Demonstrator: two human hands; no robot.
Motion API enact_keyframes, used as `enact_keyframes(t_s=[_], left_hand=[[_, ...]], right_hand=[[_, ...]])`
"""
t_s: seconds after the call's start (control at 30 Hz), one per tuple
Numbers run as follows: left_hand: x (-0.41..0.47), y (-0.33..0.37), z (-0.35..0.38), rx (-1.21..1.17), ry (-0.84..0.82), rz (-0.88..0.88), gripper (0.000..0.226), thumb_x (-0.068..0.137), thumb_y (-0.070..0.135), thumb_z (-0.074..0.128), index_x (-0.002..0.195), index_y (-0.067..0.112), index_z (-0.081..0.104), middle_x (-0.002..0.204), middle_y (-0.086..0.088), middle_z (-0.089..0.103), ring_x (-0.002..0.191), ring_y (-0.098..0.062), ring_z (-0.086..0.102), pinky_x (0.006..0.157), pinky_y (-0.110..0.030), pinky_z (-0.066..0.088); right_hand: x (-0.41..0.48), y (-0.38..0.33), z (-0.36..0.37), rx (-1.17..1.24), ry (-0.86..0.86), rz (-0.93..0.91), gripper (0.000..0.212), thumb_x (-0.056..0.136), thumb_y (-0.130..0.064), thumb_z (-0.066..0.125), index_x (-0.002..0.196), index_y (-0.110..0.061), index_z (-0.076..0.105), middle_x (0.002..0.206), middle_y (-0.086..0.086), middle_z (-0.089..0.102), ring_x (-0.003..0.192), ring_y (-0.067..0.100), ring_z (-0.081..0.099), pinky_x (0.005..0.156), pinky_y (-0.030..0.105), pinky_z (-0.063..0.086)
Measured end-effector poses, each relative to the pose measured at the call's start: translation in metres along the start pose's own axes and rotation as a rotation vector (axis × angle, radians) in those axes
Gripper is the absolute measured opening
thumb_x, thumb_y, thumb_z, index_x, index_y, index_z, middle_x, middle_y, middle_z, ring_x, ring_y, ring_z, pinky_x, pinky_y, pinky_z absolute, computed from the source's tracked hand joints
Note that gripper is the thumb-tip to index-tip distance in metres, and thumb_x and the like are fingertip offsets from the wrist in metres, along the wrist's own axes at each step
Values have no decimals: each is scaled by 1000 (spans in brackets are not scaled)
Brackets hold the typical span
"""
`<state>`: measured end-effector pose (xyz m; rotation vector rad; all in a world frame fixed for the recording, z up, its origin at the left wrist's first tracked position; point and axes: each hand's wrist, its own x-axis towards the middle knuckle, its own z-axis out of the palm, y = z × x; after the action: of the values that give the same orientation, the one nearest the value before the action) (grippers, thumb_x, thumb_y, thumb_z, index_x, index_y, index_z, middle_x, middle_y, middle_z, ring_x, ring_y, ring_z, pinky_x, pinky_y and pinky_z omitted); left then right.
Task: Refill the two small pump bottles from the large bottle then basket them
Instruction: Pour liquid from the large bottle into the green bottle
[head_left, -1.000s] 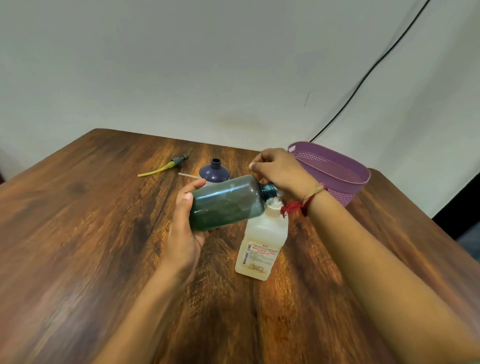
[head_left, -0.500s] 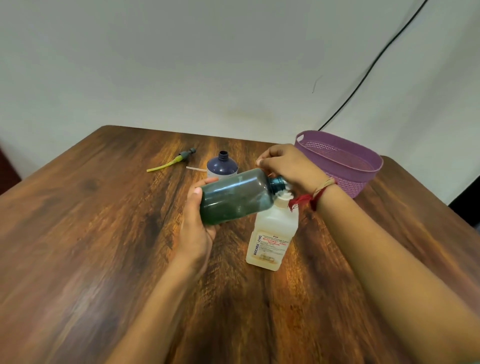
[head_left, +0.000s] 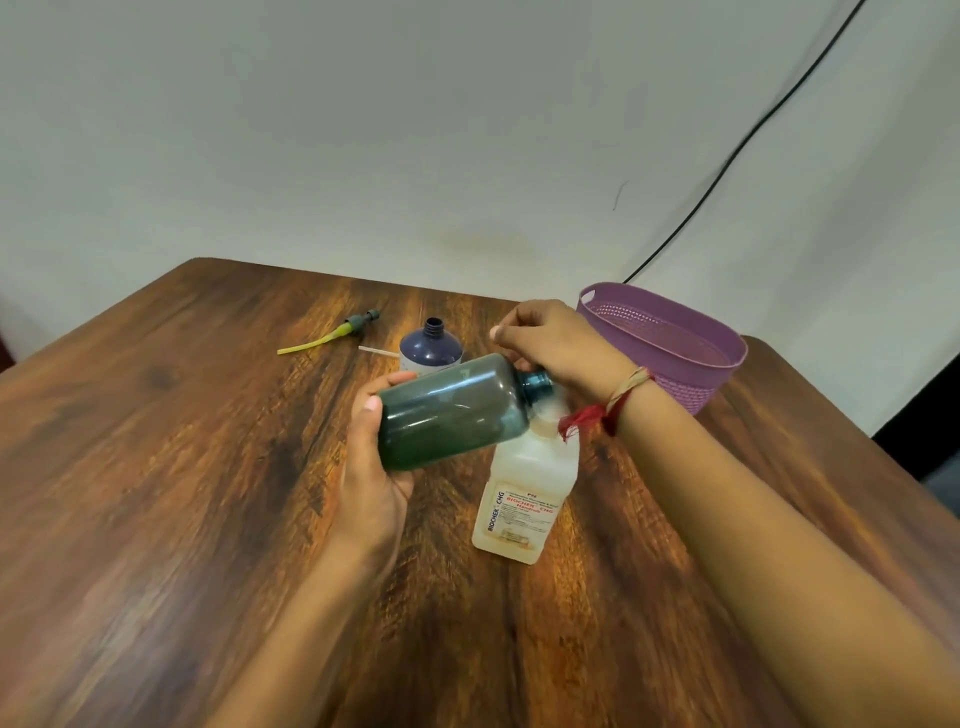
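Fingers (head_left: 370, 415) of our left hand (head_left: 371, 483) wrap the base of the large green bottle (head_left: 452, 413), fingers of our right hand (head_left: 556, 343) curl at its neck, on what we cannot tell, and it has stayed tipped over the white pump bottle (head_left: 524, 499) just beneath them, so this refill looks unfinished.

Dark green bottle (head_left: 452, 413), translucent, teal at the neck; blue-violet bottle (head_left: 431, 351) behind; white bottle (head_left: 524, 499) milky, label lettered red. Basket (head_left: 670, 358) lilac-purple, walls pricked with a fine dot lattice. Table (head_left: 156, 493) brown wood grain, dark-streaked; pump (head_left: 332, 335) grey-headed with yellow tube; wrist thread (head_left: 597, 415) red.
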<state>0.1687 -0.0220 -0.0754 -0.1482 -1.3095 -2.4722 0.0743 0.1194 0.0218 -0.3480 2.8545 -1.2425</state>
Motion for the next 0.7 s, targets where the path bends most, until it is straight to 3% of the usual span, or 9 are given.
enact_keyframes(t_s=[0.13, 0.33, 0.43, 0.53, 0.7], left_hand=[[-1, -5, 1, 25, 26, 9, 36, 88, 40, 37, 107, 21, 60, 99, 6, 70, 95, -10, 66, 70, -28, 56], [-2, 4, 2, 37, 21, 40, 33, 88, 40, 36, 106, 24, 59, 104, 5, 67, 99, -11, 64, 68, -27, 56], [-3, 1, 4, 48, 17, 32, 34, 88, 41, 35, 108, 24, 58, 105, 4, 65, 100, -12, 63, 72, -31, 56], [-5, -3, 2, 34, 46, 14, 35, 88, 41, 36, 108, 24, 59, 104, 5, 66, 99, -11, 63, 74, -32, 55], [-1, 0, 3, 29, 11, 31, 33, 88, 40, 35, 106, 25, 59, 100, 9, 69, 100, -11, 64, 75, -33, 56]], right_hand=[[0, 5, 0, 87, -23, 54, 18, 91, -13, 56, 75, -17, 63, 76, -1, 64, 74, 13, 60, 86, 40, 54], [2, 4, 2, 60, 39, -6, 13, 90, -25, 56, 78, -22, 62, 76, -4, 62, 75, 22, 59, 80, 45, 52], [3, 10, 3, 140, 56, 20, 14, 89, -17, 58, 76, -20, 63, 75, -2, 60, 72, 25, 56, 78, 46, 50], [1, 9, 2, 106, 33, 37, 14, 88, -15, 59, 76, -19, 64, 83, -6, 64, 83, 25, 62, 84, 44, 54], [2, 1, -1, 70, 9, 28, 16, 90, -23, 60, 75, -19, 63, 93, 6, 66, 95, 30, 63, 91, 48, 51]])
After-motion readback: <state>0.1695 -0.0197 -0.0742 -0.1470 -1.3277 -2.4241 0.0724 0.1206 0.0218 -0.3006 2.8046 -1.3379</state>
